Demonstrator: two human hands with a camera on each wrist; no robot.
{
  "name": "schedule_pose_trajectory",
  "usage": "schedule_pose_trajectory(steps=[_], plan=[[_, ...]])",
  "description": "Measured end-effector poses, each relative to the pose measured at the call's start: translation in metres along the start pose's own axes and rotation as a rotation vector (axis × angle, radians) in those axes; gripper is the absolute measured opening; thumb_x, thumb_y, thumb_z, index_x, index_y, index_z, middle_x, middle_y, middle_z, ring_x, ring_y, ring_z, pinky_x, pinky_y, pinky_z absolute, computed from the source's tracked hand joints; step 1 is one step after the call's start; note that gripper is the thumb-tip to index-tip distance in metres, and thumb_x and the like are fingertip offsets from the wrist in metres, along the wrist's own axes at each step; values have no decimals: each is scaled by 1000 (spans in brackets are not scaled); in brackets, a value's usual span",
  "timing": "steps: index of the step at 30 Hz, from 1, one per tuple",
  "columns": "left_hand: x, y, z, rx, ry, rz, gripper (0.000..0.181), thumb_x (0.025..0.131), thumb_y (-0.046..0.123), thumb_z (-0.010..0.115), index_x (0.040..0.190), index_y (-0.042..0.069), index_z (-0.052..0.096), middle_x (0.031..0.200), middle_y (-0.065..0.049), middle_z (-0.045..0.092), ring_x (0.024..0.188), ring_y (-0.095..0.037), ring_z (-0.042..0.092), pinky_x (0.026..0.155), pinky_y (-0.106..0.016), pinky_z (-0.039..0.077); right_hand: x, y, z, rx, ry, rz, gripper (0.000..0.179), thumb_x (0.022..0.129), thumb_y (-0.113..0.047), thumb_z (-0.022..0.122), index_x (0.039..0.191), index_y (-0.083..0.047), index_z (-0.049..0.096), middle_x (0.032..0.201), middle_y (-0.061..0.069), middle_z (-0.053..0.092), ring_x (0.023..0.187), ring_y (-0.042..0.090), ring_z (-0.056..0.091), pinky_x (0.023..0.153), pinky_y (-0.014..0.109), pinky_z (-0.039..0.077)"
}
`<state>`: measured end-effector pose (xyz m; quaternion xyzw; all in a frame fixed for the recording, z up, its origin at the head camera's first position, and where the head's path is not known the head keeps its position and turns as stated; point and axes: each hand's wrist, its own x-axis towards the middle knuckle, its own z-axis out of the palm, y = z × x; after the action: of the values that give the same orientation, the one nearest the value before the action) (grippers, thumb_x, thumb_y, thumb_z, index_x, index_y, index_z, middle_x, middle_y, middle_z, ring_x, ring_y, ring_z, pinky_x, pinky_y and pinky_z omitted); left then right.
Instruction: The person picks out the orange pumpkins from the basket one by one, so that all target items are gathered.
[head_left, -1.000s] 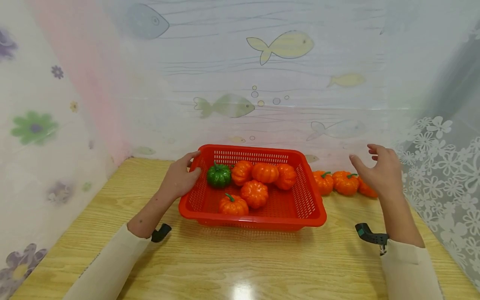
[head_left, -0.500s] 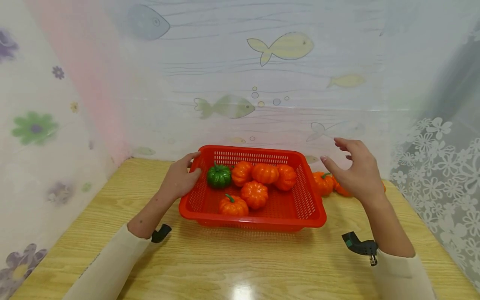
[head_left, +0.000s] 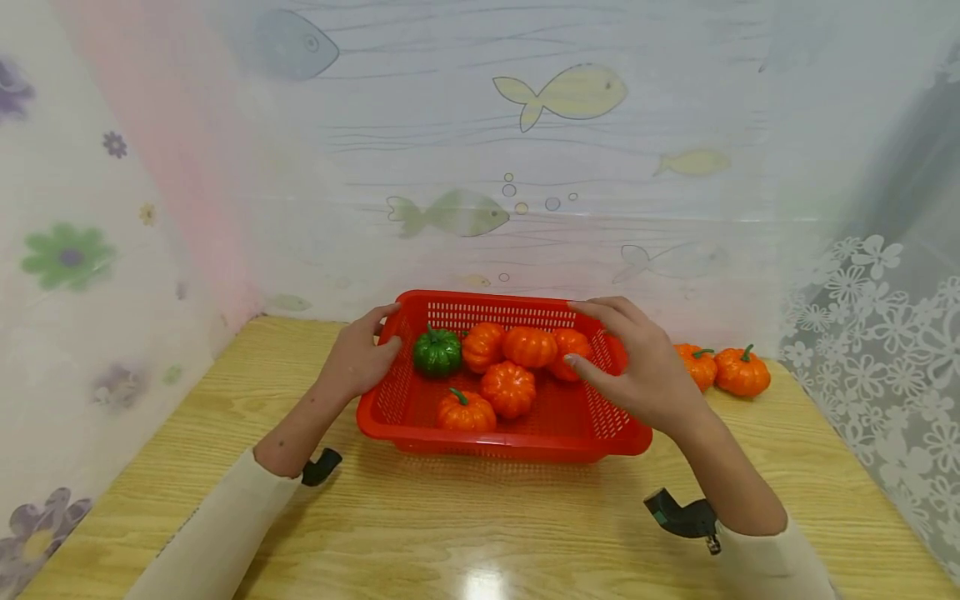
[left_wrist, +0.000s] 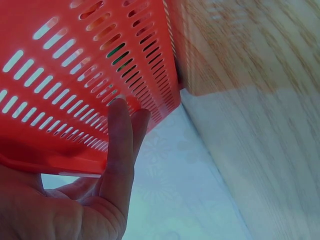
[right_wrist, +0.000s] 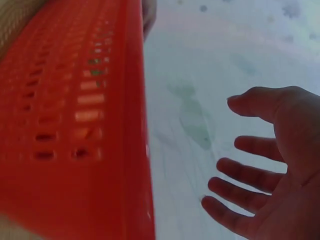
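A red plastic basket (head_left: 498, 442) with slotted walls stands on the table and holds several small orange pumpkins (head_left: 508, 389) and one green pumpkin (head_left: 437, 353). At its left end, my left hand (head_left: 362, 360) grips the rim, thumb over the edge. The left wrist view shows that hand's fingers (left_wrist: 120, 135) lying along the outer wall. Above the basket's right end hovers my right hand (head_left: 647, 371), fingers spread and nothing held. In the right wrist view a gap separates the right hand (right_wrist: 280, 165) from the basket wall (right_wrist: 100, 190).
Outside the basket, orange pumpkins (head_left: 742, 372) sit in a row at the table's back right, partly hidden by my right hand. A patterned curtain (head_left: 450, 150) hangs behind the wooden table (head_left: 420, 525), with others at both sides.
My right hand has moved left, from over the pumpkins outside to above the basket's right end, uncovering the pumpkins farthest right. The left hand and basket stay put.
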<state>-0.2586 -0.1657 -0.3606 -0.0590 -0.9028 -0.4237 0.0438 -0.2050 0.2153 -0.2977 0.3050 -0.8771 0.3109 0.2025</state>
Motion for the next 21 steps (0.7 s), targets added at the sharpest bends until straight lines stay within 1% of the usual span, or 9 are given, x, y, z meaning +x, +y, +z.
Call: schedule_pose_trajectory(steps=[4, 7, 10, 14, 18, 21], plan=[[0, 1, -1, 3, -1, 2, 61, 105, 20, 50, 165, 13, 39, 131, -24, 64, 82, -29, 72, 68, -37, 63, 2, -9, 11, 29, -67, -29, 54, 94, -20, 81, 145, -21, 64, 139, 0, 61, 129, 25, 59, 102, 53, 54], [-1, 1, -1, 9, -2, 1, 61, 105, 21, 50, 165, 13, 39, 130, -24, 64, 80, -28, 71, 67, -36, 62, 4, -15, 18, 47, -127, -48, 51, 94, -20, 81, 143, -23, 65, 142, -3, 59, 132, 22, 56, 101, 49, 55], [0, 1, -1, 9, -2, 1, 61, 105, 21, 50, 165, 13, 39, 129, -24, 64, 80, -28, 71, 68, -36, 62, 5, -20, 26, 60, -193, -70, 50, 95, -18, 79, 142, -25, 66, 143, -5, 58, 135, 19, 53, 104, 47, 54], [0, 1, -1, 2, -4, 0, 61, 105, 20, 50, 165, 13, 39, 130, -24, 64, 83, -29, 73, 69, -38, 64, 8, -26, 37, 60, -309, -116, 49, 97, -16, 75, 144, -25, 65, 144, -6, 55, 133, 16, 54, 105, 42, 54], [-1, 0, -1, -8, -7, -1, 61, 105, 20, 50, 165, 12, 38, 130, -24, 64, 85, -30, 74, 70, -39, 65, 13, -31, 50, 53, -425, -156, 45, 101, -17, 70, 144, -26, 65, 145, -5, 54, 132, 15, 54, 107, 40, 53], [-1, 1, -1, -5, -7, 0, 61, 105, 20, 50, 165, 12, 38, 131, -24, 64, 85, -30, 74, 70, -38, 64, 17, -34, 60, 56, -479, -187, 42, 102, -16, 69, 143, -23, 67, 146, -4, 54, 134, 16, 54, 110, 39, 52]])
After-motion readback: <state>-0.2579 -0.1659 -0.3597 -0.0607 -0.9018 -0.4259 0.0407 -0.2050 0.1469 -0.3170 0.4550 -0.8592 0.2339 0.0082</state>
